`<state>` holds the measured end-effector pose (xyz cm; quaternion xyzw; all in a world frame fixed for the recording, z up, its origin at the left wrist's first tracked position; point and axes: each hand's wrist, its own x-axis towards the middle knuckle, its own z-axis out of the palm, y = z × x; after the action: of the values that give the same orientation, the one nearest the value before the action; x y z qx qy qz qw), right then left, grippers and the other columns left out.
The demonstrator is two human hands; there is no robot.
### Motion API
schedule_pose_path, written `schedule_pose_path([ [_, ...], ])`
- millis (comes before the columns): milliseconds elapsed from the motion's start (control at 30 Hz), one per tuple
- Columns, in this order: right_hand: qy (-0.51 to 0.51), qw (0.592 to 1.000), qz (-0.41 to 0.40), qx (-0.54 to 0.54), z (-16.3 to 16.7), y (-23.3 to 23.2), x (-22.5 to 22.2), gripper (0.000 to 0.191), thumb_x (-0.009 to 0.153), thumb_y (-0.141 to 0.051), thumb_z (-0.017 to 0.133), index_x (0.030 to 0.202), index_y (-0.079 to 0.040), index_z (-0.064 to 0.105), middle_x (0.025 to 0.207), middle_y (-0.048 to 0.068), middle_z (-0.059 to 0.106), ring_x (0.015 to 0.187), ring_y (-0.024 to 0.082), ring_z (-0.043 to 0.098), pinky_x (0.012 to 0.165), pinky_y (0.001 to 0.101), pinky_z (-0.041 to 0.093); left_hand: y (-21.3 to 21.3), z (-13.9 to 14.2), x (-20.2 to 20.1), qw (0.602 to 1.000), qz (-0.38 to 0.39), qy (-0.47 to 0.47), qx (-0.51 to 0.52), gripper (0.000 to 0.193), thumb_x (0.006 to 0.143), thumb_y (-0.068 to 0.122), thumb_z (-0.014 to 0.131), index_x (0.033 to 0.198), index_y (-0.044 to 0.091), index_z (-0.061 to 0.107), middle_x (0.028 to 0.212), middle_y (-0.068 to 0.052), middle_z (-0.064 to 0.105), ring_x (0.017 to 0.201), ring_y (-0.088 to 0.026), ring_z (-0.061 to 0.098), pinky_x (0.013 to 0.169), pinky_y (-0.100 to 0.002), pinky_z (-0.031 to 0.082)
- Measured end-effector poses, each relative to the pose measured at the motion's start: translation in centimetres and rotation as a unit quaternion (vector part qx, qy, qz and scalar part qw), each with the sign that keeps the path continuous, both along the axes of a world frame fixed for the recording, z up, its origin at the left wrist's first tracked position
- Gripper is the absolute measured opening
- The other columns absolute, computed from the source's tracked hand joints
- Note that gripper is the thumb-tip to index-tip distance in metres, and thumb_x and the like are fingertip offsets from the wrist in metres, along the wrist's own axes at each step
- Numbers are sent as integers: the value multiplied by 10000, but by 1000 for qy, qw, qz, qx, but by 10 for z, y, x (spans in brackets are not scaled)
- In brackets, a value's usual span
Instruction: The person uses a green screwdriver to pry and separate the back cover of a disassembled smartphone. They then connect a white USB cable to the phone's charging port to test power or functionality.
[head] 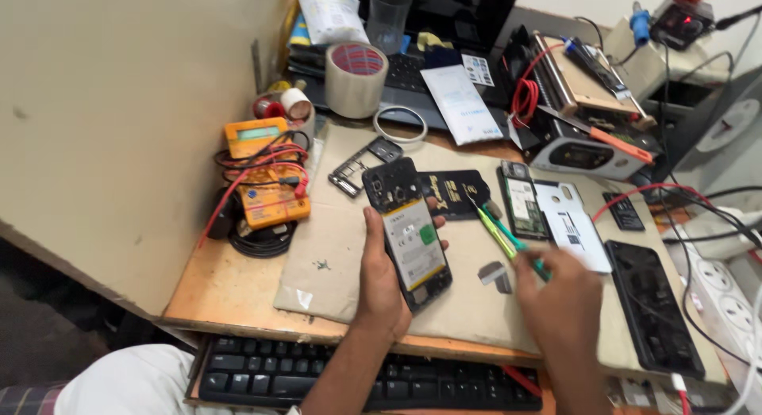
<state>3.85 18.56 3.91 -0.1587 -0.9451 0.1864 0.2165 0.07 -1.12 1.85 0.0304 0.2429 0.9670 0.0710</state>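
My left hand [379,281] holds an opened black phone [407,232] from below, its back cover off and its battery with a green sticker facing up. My right hand [562,304] grips green and teal tweezers [498,228], their tips pointing toward the phone's upper right edge. The hands work above a brown cardboard mat [333,248] on the desk. A phone circuit board [522,200] and a white back cover [573,223] lie just beyond my right hand. A small metal part [495,275] rests on the mat between the hands.
An orange multimeter [266,177] with red and black leads sits at left. A tape roll [356,79], a laptop [421,65] and a power unit [591,149] crowd the back. Another black phone [655,304] lies at right, near a white power strip [726,296]. A black keyboard [317,375] sits below the desk edge.
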Motion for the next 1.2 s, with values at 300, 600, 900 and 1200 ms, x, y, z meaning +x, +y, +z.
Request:
schedule_pose_path([
  [300, -257, 960, -46, -97, 7, -14, -3, 320, 830, -242, 810, 1032, 7, 808, 933, 158, 825, 842, 256, 794, 824, 383, 611, -6, -2, 2, 996, 29, 0, 79, 601, 1051, 522, 349, 1342, 48, 577, 1257, -152, 669, 1167, -269, 652, 968, -463, 542],
  [600, -276, 949, -80, -129, 11, 0, -19, 442, 800, -213, 865, 1155, 13, 729, 933, 171, 783, 790, 264, 749, 742, 381, 582, -7, -3, 1, 994, 41, -7, 104, 551, 1041, 494, 391, 1342, 71, 577, 1241, -154, 668, 1144, -270, 648, 946, -471, 537],
  [900, -304, 930, -66, -196, -1, 22, -27, 261, 799, -200, 835, 935, 22, 832, 809, 180, 757, 695, 262, 618, 645, 377, 475, -11, 1, 3, 996, 40, -13, 73, 563, 914, 358, 597, 1439, 178, 502, 1249, -82, 658, 1088, -192, 626, 894, -396, 534],
  [1200, -288, 937, -48, -190, -8, 30, -31, 215, 761, -176, 857, 878, -1, 814, 693, 125, 725, 549, 197, 573, 552, 353, 458, -10, -5, 3, 996, 40, 19, 78, 655, 913, 238, 665, 1529, 148, 462, 1207, -51, 623, 1018, -133, 593, 855, -334, 519],
])
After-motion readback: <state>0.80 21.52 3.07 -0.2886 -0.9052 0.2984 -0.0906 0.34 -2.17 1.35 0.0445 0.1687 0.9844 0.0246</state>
